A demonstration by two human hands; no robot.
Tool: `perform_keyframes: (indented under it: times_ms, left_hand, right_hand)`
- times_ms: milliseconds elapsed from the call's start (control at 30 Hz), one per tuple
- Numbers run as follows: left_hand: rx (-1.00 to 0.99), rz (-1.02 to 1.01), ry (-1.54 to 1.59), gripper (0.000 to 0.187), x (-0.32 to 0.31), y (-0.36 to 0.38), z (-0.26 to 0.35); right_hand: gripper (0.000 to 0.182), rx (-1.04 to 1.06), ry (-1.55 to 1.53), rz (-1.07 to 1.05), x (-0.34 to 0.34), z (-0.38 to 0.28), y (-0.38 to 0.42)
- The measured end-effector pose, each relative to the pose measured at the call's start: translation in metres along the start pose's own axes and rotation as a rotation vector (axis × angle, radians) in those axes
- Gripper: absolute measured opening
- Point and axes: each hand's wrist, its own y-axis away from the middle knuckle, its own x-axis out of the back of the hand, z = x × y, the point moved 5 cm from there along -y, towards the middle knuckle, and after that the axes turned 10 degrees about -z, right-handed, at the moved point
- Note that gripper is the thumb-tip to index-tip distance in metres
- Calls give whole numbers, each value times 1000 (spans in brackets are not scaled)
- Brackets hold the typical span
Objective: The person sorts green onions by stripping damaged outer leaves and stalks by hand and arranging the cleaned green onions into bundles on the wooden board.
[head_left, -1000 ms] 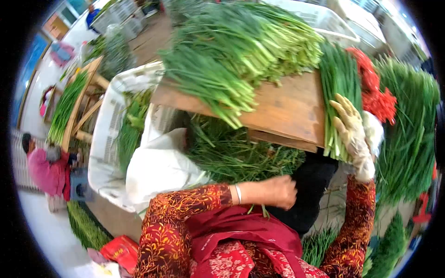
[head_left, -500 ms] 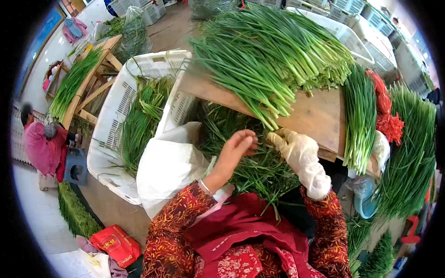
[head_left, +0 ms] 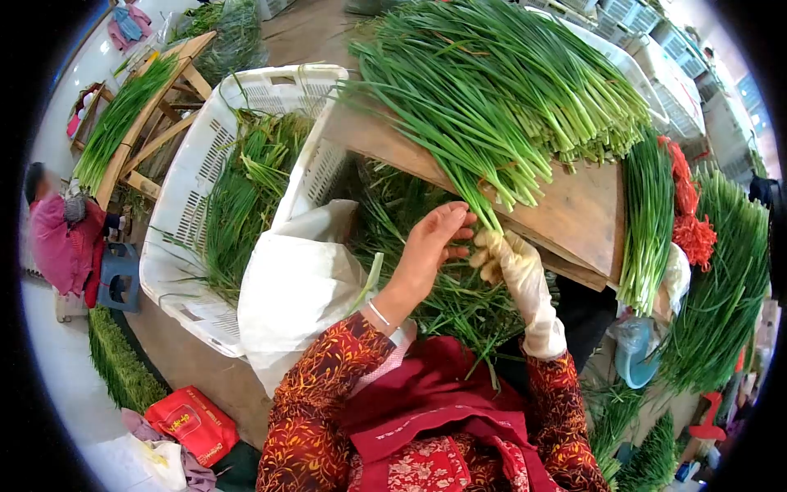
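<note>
A large heap of green Chinese chives [head_left: 500, 90] lies on a wooden board [head_left: 582, 213], pale stem ends toward me. My right hand [head_left: 510, 261], in a cream glove, is closed around the stem ends of a few chives at the board's near edge. Just left of it, my bare left hand [head_left: 430, 246] has curled fingers, thumb and forefinger close together beside those stems. Whether it pinches anything is hidden. Loose chive leaves [head_left: 451, 312] lie below both hands. A white sack [head_left: 291, 287] is left of my left forearm.
At left stands a white crate [head_left: 176, 279] with chives inside. A chive bundle [head_left: 643, 221] and red ties [head_left: 693, 234] are at the board's right. Farther left, a person [head_left: 65, 238] in pink sits by a blue stool [head_left: 120, 275]. A red bag [head_left: 193, 425] lies lower left.
My hands have shifted slightly relative to the board, and my right hand has closed on the chive stem ends. My left fingers are nearer to those stems. The view has tilted slightly.
</note>
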Motion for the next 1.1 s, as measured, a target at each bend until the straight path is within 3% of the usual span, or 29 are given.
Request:
perform_keyframes:
  times_ms: [133,333,467,533,600,667,700,800,967,1100]
  left_hand:
    - [-14,-1,-7,33,1,-2,-1]
    - [-12,-116,180,31,4,8,-9]
    - [-3,-75,227,28,10,12,-17]
    - [-17,-79,232,28,14,11,-17]
    - [-26,-88,211,31,17,11,-15]
    - [-38,-81,152,30,19,11,-12]
    - [-50,-73,94,30,20,10,-9]
    - [7,-17,5,29,18,13,-4]
    - [15,-56,-4,27,18,11,-12]
    - [19,-46,21,28,9,12,-10]
  right_hand:
    - [31,80,-96,-72,-5,15,-8]
    - [41,15,-361,-444,-27,34,16]
    - [42,23,-290,-420,-28,34,18]
    - [44,69,-110,-367,-26,27,17]
    - [37,26,-80,-308,-25,23,11]
    - [26,75,94,-76,-16,19,6]
    - [18,113,5,-75,-14,19,4]
    - [19,130,-139,-59,-15,18,2]
    - [17,46,-94,-65,-4,13,-7]
    - [15,126,-91,-84,-11,9,-11]
